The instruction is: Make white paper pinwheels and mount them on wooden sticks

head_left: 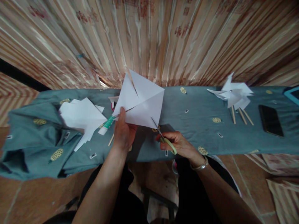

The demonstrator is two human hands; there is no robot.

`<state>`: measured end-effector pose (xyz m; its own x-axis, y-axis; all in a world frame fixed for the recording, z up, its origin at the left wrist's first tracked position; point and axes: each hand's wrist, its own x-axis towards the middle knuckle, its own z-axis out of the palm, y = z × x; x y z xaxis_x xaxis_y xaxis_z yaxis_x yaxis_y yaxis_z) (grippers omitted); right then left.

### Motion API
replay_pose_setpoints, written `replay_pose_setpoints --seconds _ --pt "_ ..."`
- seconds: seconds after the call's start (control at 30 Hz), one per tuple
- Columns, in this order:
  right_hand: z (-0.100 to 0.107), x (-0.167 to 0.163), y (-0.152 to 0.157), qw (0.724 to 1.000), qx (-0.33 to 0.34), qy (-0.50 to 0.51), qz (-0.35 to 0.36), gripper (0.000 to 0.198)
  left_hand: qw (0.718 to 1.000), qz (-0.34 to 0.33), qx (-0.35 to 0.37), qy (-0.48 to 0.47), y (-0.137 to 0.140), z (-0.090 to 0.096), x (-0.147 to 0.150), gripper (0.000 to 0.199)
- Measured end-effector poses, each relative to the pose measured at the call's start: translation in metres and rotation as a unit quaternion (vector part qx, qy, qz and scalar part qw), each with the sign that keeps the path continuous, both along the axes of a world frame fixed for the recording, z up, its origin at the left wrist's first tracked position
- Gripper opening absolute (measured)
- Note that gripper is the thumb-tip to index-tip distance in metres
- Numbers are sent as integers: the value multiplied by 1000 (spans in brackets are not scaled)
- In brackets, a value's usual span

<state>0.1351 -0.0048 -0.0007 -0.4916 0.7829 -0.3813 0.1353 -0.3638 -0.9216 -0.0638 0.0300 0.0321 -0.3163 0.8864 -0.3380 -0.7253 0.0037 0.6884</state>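
A white paper square (147,90), creased across its middle, is held up over the table by my left hand (125,130). The thumb of that hand lies on top of the sheet and the fingers are under it. Two slits run inward from the sheet's left and upper corners. My right hand (175,142) grips scissors (168,143) with pale green handles. Their blades are at the lower right corner of the paper, pointing up and left; whether they are parted is hard to see.
White paper sheets (81,116) lie at left beside a green and white glue tube (107,124). At right, paper pinwheels (233,91) on wooden sticks (241,115) lie near a black phone (271,120). A blue-edged object (291,95) sits at the far right. A striped curtain (163,40) hangs behind the cloth-covered table (187,124).
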Motion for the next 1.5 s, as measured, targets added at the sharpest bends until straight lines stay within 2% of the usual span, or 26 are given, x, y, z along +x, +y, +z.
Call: replay_pose_setpoints --seconds 0.27,0.57,0.97,1.5 --pt "-2 0 -1 1000 -26 3 -16 42 1000 1 7 -7 -1 -1 -1 25" --pt "-3 0 0 1000 -16 12 -17 41 1000 3 2 -9 -1 0 -1 26" --pt "3 0 1 999 49 -11 11 50 999 -34 -32 15 -9 -5 15 26" --pt "-1 -1 1 999 8 -3 -37 52 998 -48 -28 30 -10 -3 15 27"
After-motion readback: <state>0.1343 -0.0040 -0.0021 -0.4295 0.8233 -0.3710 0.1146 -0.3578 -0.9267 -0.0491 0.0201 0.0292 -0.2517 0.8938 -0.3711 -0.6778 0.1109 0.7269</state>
